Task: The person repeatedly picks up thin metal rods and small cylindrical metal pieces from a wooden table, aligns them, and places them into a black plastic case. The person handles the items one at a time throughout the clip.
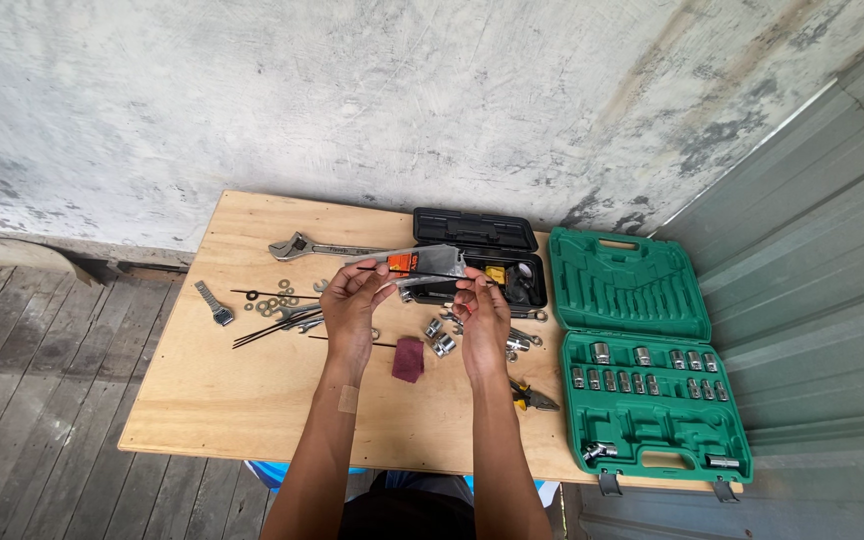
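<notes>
Grey and flat, with an orange patch near its middle, the pouch (pixel 417 260) sits raised above the plywood table (pixel 202 400), level with the black case (pixel 479 262) behind it. I read it as a soft sleeve for thin tools; I cannot tell more at this size. A thin dark rod (pixel 432 275) runs just under it between both hands.

My left hand (pixel 352 305) closes on the pouch's left end, thumb beneath, fingers curled over the top edge. My right hand (pixel 480 312) pinches the rod's right end beside the pouch's right corner, fingertips drawn together; whether it also touches the pouch I cannot tell.

The risk I see: the rod is slim and held only at a fingertip pinch, so a small twist could let it slide out and drop among the sockets (pixel 439 338) and the maroon cloth (pixel 408 358) directly below, or roll toward the table edge. The pouch is gripped at one end only, so it could sag and spill anything loose inside.

Both forearms rise from the bottom of the head view, wrists bent up, palms facing each other, hands near together over the table's middle. Washers (pixel 274 300), more rods (pixel 274 328), an adjustable wrench (pixel 317 246), a wristwatch (pixel 214 303), pliers (pixel 530 396) and the open green socket case (pixel 652 355) lie around.
</notes>
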